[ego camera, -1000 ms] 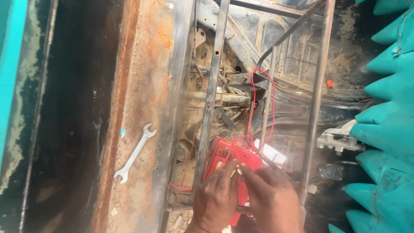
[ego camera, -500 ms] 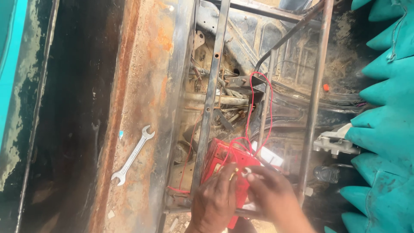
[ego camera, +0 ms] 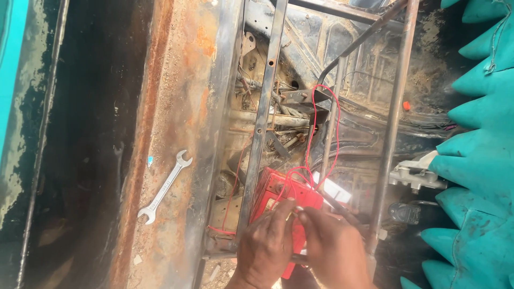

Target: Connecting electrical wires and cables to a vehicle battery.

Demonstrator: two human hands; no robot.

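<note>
My left hand (ego camera: 266,248) and my right hand (ego camera: 333,249) meet over a red box-shaped battery (ego camera: 278,195) set down inside a rusty metal frame (ego camera: 262,123). The fingertips of both hands pinch at a thin red wire (ego camera: 313,128) and a small metal end on top of the battery. The wire loops up from the battery toward a bracket higher in the frame. My hands hide the battery's lower half.
A silver open-ended spanner (ego camera: 164,186) lies on the rusty ledge (ego camera: 176,96) left of the frame. A dark trough runs along the far left. Teal cut fabric (ego camera: 476,160) hangs along the right edge. A pale metal part (ego camera: 415,174) sits right of the frame.
The view has shifted slightly. My hands stay on the battery top, and the fingers have closed in on the wire end.
</note>
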